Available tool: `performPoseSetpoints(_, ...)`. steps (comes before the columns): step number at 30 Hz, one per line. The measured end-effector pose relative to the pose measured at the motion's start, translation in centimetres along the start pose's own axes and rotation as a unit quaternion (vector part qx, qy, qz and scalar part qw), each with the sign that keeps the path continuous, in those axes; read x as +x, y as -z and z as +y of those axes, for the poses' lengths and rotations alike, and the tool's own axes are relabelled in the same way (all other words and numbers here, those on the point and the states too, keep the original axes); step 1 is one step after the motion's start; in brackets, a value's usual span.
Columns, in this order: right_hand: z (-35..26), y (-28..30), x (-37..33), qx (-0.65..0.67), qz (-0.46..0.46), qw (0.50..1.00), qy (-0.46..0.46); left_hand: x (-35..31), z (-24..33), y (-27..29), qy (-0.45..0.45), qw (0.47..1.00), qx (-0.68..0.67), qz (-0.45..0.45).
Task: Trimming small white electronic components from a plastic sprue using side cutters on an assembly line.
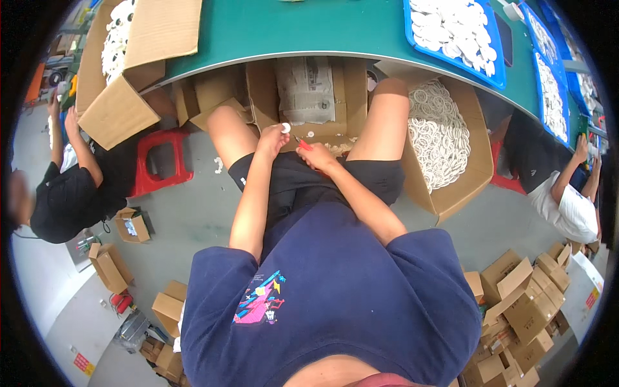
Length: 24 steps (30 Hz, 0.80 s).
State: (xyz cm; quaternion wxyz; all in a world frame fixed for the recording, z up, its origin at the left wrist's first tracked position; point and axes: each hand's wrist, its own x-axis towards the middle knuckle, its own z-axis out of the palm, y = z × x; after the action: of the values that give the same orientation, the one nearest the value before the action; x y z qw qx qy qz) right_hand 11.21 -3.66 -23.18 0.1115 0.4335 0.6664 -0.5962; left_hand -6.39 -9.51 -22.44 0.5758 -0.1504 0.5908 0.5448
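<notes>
L hand pinching small white round part, just off tool tip | R hand closed round red-handled tool, tip toward part | open carton just beyond grip, probably to catch scraps | white rings right of grip, likely for easy reach

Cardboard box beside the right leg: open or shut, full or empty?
Open, not empty: white rings lie heaped inside the box, with no flap covering them.

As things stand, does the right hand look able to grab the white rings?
Probably not yet: the right hand holds a red-handled tool, and the right leg lies between it and the white rings.
</notes>
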Motion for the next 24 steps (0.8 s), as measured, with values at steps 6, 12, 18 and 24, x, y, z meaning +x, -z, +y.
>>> performPoseSetpoints(6, 0.7, 3.0, -2.2, 0.280, -0.030, 0.959, -0.042, -8.8, 3.8, -9.8, -0.260, 0.783, 0.555, -0.104)
performPoseSetpoints(12, 1.2, 2.4, -1.2, 0.181, -0.036, 0.983, -0.002, -21.3, 13.7, -28.1, -0.546, 0.662, 0.451, -0.245)
performPoseSetpoints(18, 0.2, 3.2, -2.0, 0.107, -0.046, 0.993, 0.010, -15.5, 18.8, -34.2, -0.687, 0.544, 0.470, -0.108)
performPoseSetpoints(24, 0.6, 2.7, -1.7, 0.086, -0.038, 0.995, 0.016, -9.1, 20.9, -34.7, -0.703, 0.414, 0.578, 0.000)
